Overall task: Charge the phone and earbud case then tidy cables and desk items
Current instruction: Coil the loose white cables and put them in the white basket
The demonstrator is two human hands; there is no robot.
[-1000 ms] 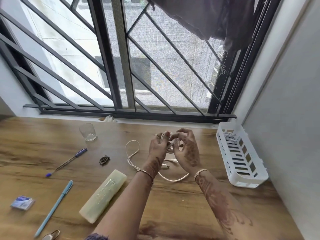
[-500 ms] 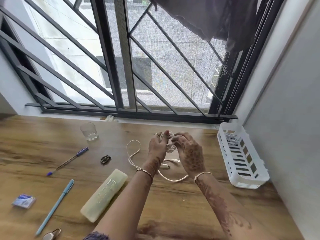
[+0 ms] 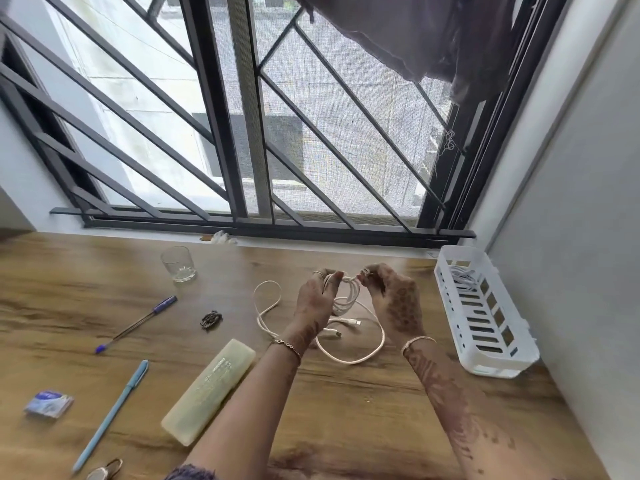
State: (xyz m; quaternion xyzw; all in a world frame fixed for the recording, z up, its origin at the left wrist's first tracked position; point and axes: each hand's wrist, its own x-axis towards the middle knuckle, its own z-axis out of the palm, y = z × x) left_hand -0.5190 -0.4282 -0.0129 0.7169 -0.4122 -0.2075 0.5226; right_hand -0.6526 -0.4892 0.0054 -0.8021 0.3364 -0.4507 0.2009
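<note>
- The left hand (image 3: pixel 317 301) is held above the wooden desk (image 3: pixel 363 410), with its fingers curled round a coiled white cable (image 3: pixel 348 294).
- The right hand (image 3: pixel 396 304) is raised opposite it, and a strand at the top of the coil is pinched between its thumb and fingertips.
- The coil is held in the air between the two hands, over the middle of the desk, near the window.
- Part of the coil is hidden behind the left palm.
- A loose cable (image 3: pixel 346 362) is seen in loops on the desk beneath the hands, with two connectors (image 3: pixel 351 321) lying between the wrists. Whether it is joined to the coil cannot be told.
- A white slotted basket (image 3: pixel 498 367) is set at the right, beside the wall, and another white cable (image 3: pixel 462 280) is seen in its far end.
- To the left, a glass (image 3: pixel 177 264), a blue-capped pen (image 3: pixel 138 322), a light blue pen (image 3: pixel 110 415) and a pale long case (image 3: pixel 209 391) are laid out on the desk.
- A small dark object (image 3: pixel 210 320) and a blurred blue packet (image 3: pixel 49 403) are hard to make out.
- A metallic item (image 3: pixel 104 472) is cut off by the bottom edge.
</note>
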